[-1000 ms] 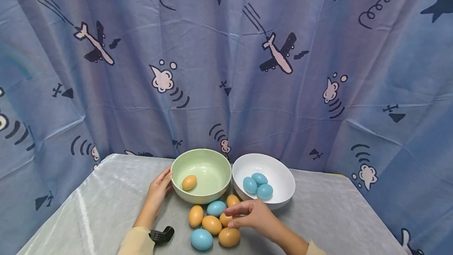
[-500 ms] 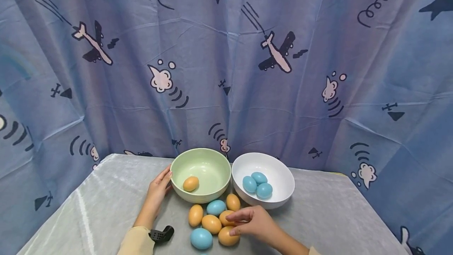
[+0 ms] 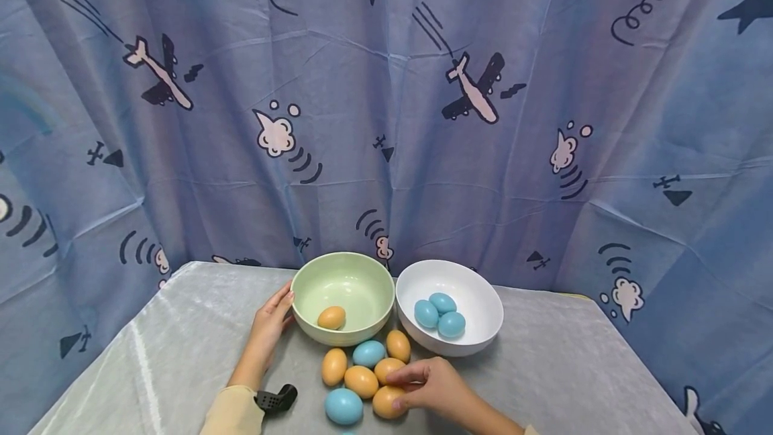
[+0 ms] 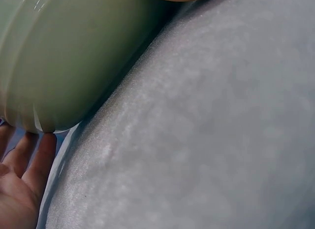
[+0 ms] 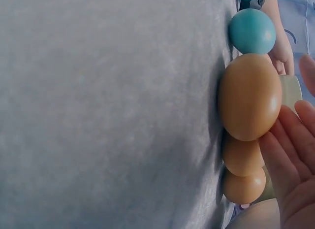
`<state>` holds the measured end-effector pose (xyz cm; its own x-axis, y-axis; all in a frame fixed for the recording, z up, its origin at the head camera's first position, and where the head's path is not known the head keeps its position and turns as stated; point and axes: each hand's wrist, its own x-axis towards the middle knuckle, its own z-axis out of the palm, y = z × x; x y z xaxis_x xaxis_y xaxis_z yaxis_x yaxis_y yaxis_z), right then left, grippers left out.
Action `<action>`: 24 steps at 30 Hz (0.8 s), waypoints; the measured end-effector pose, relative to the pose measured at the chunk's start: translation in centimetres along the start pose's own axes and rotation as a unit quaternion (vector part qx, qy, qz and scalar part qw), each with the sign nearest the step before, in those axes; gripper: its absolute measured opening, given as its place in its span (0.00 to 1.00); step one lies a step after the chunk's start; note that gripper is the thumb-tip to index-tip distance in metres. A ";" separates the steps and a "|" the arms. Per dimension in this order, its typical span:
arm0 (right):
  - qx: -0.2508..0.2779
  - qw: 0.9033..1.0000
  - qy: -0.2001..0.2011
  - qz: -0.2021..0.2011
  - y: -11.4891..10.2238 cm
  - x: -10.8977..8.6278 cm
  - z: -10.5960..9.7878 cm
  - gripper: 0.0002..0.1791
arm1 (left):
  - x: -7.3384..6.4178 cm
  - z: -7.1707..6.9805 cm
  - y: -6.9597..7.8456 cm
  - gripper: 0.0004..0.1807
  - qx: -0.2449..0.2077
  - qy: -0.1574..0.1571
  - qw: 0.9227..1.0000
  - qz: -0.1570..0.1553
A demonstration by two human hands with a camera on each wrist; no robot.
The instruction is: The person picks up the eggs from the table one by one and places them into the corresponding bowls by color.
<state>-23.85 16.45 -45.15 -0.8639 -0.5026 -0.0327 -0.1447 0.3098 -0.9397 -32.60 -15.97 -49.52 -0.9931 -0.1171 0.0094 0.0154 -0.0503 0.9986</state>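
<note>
In the head view my left hand [image 3: 270, 321] is at the left side of a light green bowl [image 3: 380, 287], fingertips against its outer wall. The left wrist view shows straight fingers [image 4: 42, 165] there. One orange egg [image 3: 331, 318] lies inside that bowl. My right hand [image 3: 437, 384] reaches over the nearest orange egg [image 3: 386, 403], its thumb overlapping the egg. In the right wrist view, fingers [image 5: 278, 160] lie extended right at this egg. Behind it another orange egg [image 3: 386, 370] is partly covered by the right fingertips.
A white bowl [image 3: 486, 304] with several blue eggs [image 3: 451, 325] stands right of the green one. More orange eggs [image 3: 361, 382] and blue eggs [image 3: 344, 407] cluster on the grey cloth [image 3: 181, 368] before the bowls. A patterned blue curtain [image 3: 386, 119] hangs behind.
My right hand has lowered toward the nearest orange egg, its thumb now overlapping it further. The orange egg in the green bowl has rolled slightly right. My left hand stays at the bowl.
</note>
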 end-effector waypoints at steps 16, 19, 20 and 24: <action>-0.053 0.998 -0.007 0.032 0.8 0.1 0.5 0.20 | 0.0 0.0 -0.1 0.30 -0.001 0.002 1.000 -0.001; -0.057 0.998 -0.005 0.034 0.8 0.0 0.5 0.20 | 0.1 0.0 -0.2 0.30 -0.003 0.001 1.000 0.000; -0.058 0.998 -0.004 0.036 0.8 0.0 0.5 0.20 | 0.1 0.0 -0.2 0.30 -0.003 0.001 1.000 0.001; -0.068 0.997 0.002 0.038 0.8 0.1 0.5 0.19 | 0.2 0.0 -0.2 0.30 0.001 0.004 1.000 0.001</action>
<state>-23.82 16.25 -46.02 -0.8771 -0.4700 -0.0996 -0.1433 0.4538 -0.8795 -32.76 -15.97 -49.70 -0.9921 -0.1245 0.0117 0.0179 -0.0484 0.9987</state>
